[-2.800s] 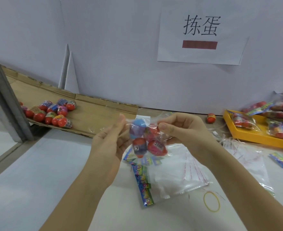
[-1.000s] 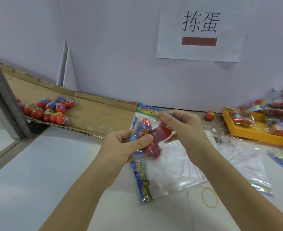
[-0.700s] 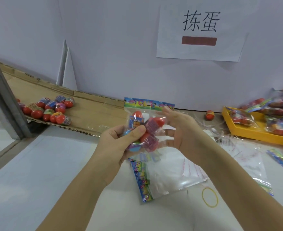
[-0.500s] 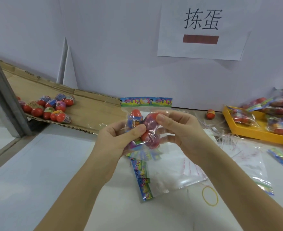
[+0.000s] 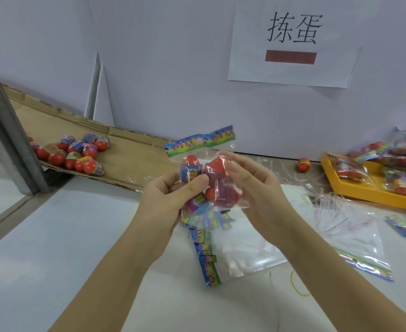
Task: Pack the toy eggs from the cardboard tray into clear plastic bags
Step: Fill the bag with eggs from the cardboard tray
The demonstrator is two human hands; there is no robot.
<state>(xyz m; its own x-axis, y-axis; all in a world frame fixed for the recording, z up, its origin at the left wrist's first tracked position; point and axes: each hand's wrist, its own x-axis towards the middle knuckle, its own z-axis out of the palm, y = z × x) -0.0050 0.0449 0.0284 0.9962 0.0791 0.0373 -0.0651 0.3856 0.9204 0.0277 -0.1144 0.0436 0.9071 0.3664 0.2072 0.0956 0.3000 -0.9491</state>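
The cardboard tray (image 5: 130, 159) lies along the wall (image 5: 173, 68), loose toy eggs (image 5: 77, 154) clustered at its left end. Off its right end, held in the air, is the filled clear bag (image 5: 218, 185), upright, long axis vertical, header card (image 5: 199, 141) on top. The left hand (image 5: 166, 200) clamps the bag's left side, thumb curled over 1 egg, and the right hand (image 5: 252, 185) curls on its right side. The yellow tray (image 5: 364, 190) of packed bags sits far right of the cardboard tray, so the right hand looks nearer for a drop-off.

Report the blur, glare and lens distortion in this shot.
Head view: soft, even light; the metal post leans with wide-angle distortion; glare streaks the empty bags; the right hand is slightly smeared; the wall sign reads sharp.
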